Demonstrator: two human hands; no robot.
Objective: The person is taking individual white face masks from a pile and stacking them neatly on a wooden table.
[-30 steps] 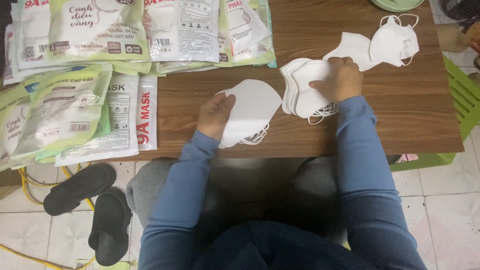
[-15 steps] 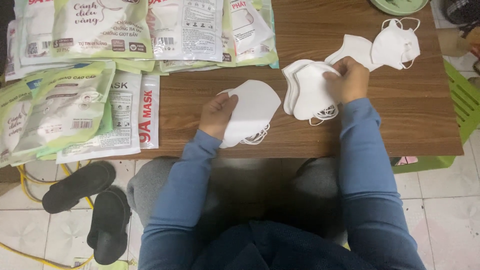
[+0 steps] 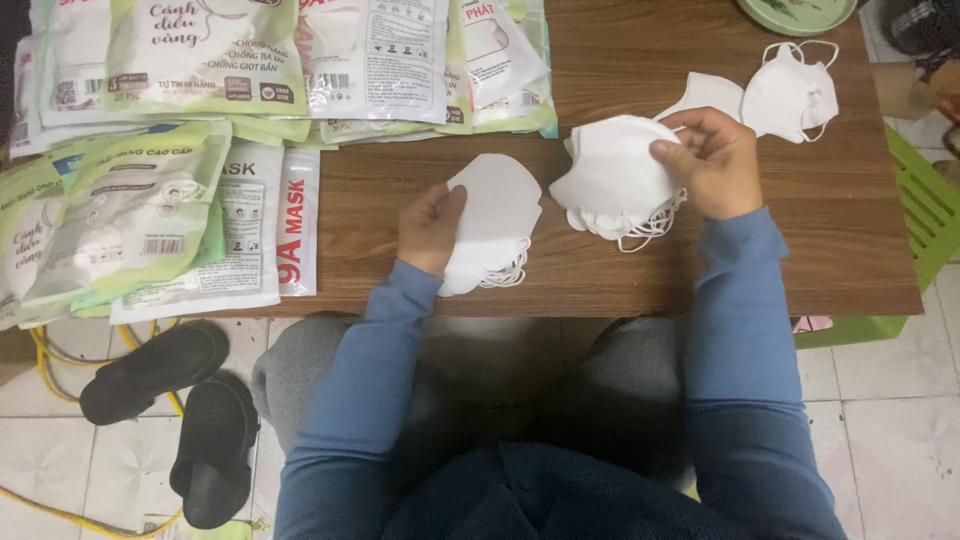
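My left hand (image 3: 428,228) grips a small stack of folded white face masks (image 3: 495,220) near the front edge of the brown wooden table (image 3: 400,190), ear loops dangling below. My right hand (image 3: 712,160) pinches the top of a second, thicker pile of white masks (image 3: 612,178) lying on the table just right of the first stack. Two more loose white masks (image 3: 785,95) lie beyond my right hand toward the far right.
Several green-and-white mask packets (image 3: 130,215) cover the table's left and far side. A green plate (image 3: 795,12) sits at the far edge. A green stool (image 3: 925,225) stands at the right. Black sandals (image 3: 175,400) and a yellow cable (image 3: 60,350) lie on the tiled floor.
My right hand has shifted on the right pile, lifting its top edge slightly. The left hand and its stack stay in place.
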